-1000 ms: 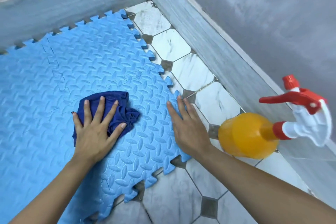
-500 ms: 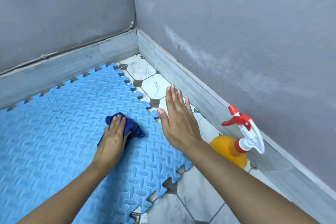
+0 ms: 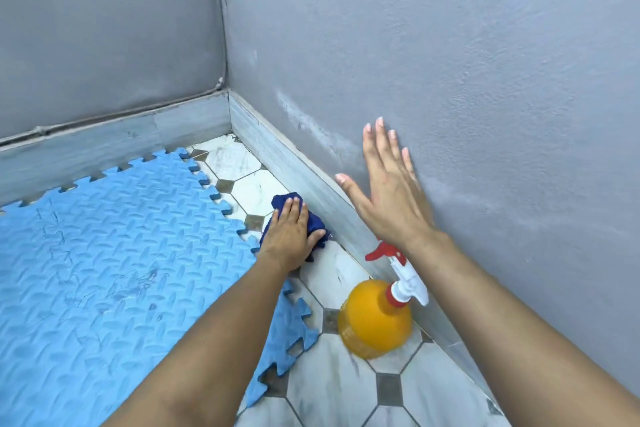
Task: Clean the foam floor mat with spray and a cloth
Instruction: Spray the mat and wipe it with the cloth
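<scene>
The light blue foam mat (image 3: 104, 253), with a raised diamond pattern and jigsaw edges, covers the floor at left. My left hand (image 3: 289, 236) presses flat on a dark blue cloth (image 3: 317, 224), which lies on the floor tiles beside the mat's right edge, against the skirting. My right hand (image 3: 388, 191) is raised in the air near the right wall, fingers spread, holding nothing. An orange spray bottle (image 3: 375, 319) with a white and red trigger head stands on the tiles by the wall, below my right forearm.
White marble-look tiles (image 3: 332, 388) with small grey squares run between the mat and the grey skirting (image 3: 304, 177). Grey walls meet in a corner at the back. The mat reaches almost to the back skirting.
My left hand slid the cloth rightward off the mat onto the tiles by the skirting. My right hand lifted off the mat and rose toward the wall. The view tilted upward.
</scene>
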The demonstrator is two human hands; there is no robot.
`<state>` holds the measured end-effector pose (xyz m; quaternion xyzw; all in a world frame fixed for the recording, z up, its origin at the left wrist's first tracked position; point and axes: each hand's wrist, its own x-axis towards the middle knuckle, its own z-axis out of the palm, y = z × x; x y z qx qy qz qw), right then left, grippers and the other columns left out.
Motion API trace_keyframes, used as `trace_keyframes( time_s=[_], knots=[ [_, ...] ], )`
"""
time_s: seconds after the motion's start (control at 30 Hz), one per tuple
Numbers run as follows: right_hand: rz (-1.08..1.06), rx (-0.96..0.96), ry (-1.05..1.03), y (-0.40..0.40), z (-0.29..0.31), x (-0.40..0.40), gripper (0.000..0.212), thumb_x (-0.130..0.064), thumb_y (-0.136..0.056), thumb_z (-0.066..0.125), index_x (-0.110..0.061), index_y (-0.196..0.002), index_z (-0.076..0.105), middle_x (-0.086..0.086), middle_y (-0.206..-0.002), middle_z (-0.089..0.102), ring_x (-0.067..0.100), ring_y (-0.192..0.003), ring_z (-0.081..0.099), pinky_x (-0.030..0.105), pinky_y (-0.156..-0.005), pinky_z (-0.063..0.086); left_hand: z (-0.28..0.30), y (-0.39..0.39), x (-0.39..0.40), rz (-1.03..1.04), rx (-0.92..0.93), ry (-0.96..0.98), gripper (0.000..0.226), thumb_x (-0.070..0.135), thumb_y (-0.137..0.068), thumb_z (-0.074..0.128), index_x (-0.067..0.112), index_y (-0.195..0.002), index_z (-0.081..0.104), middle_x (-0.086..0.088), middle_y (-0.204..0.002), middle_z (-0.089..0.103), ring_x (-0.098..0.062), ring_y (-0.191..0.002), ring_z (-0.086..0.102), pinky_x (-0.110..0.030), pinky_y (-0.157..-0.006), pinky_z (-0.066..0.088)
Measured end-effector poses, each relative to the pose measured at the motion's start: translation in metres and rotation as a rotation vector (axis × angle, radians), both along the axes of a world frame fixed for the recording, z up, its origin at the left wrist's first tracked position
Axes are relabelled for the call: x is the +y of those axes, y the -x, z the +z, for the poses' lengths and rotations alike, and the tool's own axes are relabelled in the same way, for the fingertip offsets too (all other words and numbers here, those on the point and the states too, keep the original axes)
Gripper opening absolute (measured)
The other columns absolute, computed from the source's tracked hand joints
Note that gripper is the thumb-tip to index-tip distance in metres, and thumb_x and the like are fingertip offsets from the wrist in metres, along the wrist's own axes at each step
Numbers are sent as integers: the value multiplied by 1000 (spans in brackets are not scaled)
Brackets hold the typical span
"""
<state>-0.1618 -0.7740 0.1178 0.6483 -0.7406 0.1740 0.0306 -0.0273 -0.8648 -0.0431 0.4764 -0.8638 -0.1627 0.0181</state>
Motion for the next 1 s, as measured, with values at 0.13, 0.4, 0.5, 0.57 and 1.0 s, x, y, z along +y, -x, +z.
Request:
trace_keyframes(
  time_s=[0.13,0.4,0.5,0.57,1.0],
  knots=[
    [23,71,-13,1,0,5,90,-76,-85,37,-35,-156,-1,3,-164,-12,25,-152,-8,42,-121,-2,1,-4,3,66,-20,2,90,78,-84,17,25,-152,-9,-5,-160,-13,-30,-146,-13,-59,-114,0],
    [51,127,-3,-14,4,-2,99,-82,-75,47,-41,-154,5,3,-165,-5,34,-151,4,55,-119,14,76,-34,-28,172,125,166,108,90,-64,27,33,-151,-4,-3,-160,-13,-32,-147,-7,-71,-107,5],
    [126,80,10,-46,11,-29,97,-79,-75,53,-42,-154,10,2,-165,-2,33,-150,11,52,-117,24,108,-75,-46,216,131,285,106,87,-68,38,31,-152,4,-3,-161,-7,-30,-147,-5,-66,-109,4],
    [179,38,-1,-75,14,-55,95,-75,-75,57,-43,-153,13,2,-165,-1,31,-149,15,49,-115,27,130,-109,-56,240,118,333,105,86,-68,40,30,-152,9,-4,-161,-7,-30,-147,-6,-64,-112,4],
    [253,-41,-484,-188,-38,-190,89,-57,-75,73,-39,-149,25,11,-154,27,33,-140,28,49,-101,42,177,-422,-40,942,17,271,94,71,-79,51,20,-150,16,-13,-158,13,-39,-137,27,-52,-108,29]
  ],
)
